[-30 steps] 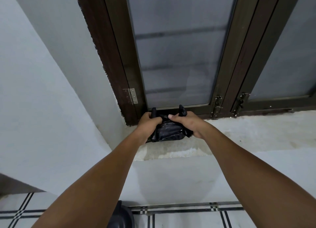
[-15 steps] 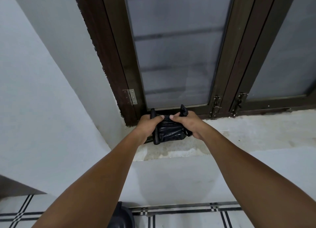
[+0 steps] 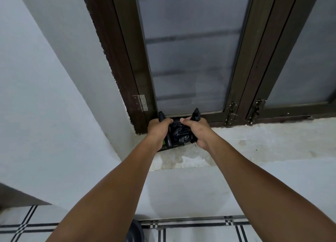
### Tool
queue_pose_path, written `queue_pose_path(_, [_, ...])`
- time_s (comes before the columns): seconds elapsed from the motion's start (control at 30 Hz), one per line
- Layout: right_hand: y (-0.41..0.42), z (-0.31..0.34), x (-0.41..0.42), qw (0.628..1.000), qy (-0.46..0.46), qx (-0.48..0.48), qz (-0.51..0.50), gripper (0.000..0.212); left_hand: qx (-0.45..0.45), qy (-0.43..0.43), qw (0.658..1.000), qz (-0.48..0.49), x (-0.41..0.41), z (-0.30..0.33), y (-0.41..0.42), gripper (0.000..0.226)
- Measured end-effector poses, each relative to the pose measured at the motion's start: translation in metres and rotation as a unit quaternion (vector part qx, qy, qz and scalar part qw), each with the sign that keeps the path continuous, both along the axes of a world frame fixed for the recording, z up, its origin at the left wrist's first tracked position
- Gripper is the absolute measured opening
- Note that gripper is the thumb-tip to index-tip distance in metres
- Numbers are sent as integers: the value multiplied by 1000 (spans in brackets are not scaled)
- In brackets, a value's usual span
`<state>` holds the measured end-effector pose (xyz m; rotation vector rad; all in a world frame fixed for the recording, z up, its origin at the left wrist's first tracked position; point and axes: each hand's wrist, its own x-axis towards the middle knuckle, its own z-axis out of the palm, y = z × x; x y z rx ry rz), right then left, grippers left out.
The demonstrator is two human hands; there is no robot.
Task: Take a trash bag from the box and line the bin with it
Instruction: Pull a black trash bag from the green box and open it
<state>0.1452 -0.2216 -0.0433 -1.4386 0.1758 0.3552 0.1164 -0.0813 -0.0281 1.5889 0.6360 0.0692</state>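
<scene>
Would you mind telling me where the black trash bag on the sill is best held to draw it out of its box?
Probably by its two upper corners, from the near side, one per hand. The trash bag is a crumpled bunch over the box, with a tip sticking up at each end. The left hand and right hand already grip there, leaving the middle free.

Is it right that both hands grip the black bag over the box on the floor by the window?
Not quite. The head view shows both hands, left hand and right hand, gripping the black bag over the box, but the box sits on the window sill, not the floor.
</scene>
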Motion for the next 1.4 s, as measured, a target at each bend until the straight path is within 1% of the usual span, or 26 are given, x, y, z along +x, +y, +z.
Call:
queue_pose_path(0.17, [5, 6, -1, 999, 23, 21, -37, 13, -20, -4, 999, 31, 0, 9, -4, 8])
queue_pose_path(0.3, [9, 4, -1, 998, 37, 27, -52, 27, -51, -2, 997, 51, 0, 10, -9, 9])
queue_pose_path(0.37, [11, 2, -2, 997, 40, 36, -61, 28, -65, 1, 996, 65, -1, 10, -11, 10])
queue_pose_path(0.47, [14, 2, -5, 995, 40, 55, -76, 19, -95, 3, 993, 76, -1, 9, -13, 11])
queue_pose_path(0.53, [16, 2, -8, 993, 41, 74, -88, 11, -122, 4, 989, 78, -3, 10, -15, 16])
queue_pose_path(0.63, [19, 2, -12, 988, 48, 100, -106, 10, -152, 10, 985, 82, -3, 11, -15, 13])
queue_pose_path(0.83, [21, 8, -15, 986, 50, 104, -124, 10, -149, 13, 985, 84, -4, 13, -15, 15])
queue_pose_path(0.9, [20, 7, -16, 987, 51, 97, -120, 11, -132, 18, 988, 80, -4, 12, -14, 16])
queue_pose_path(0.97, [13, 7, -12, 992, 43, 67, -98, 15, -74, 12, 997, 38, -3, 7, -7, 12])
queue_pose_path(1.03, [1, 10, -7, 998, 32, 30, -45, 25, -40, -12, 999, -29, -4, 5, 0, 15])
queue_pose_path(1.13, [-14, 17, -1, 999, 23, -2, 47, 27, -43, -26, 993, -103, -3, 7, 11, 33])
queue_pose_path(1.3, [-25, 22, 1, 993, 5, -20, 117, 35, -1, -12, 981, -191, 0, 12, 24, 63])
queue_pose_path(1.33, [-28, 22, 0, 991, 12, -19, 132, 36, 1, -7, 979, -203, 0, 12, 26, 62])
queue_pose_path(1.4, [-33, 21, -1, 986, 22, -30, 160, 38, 12, -1, 976, -219, 0, 13, 29, 41])
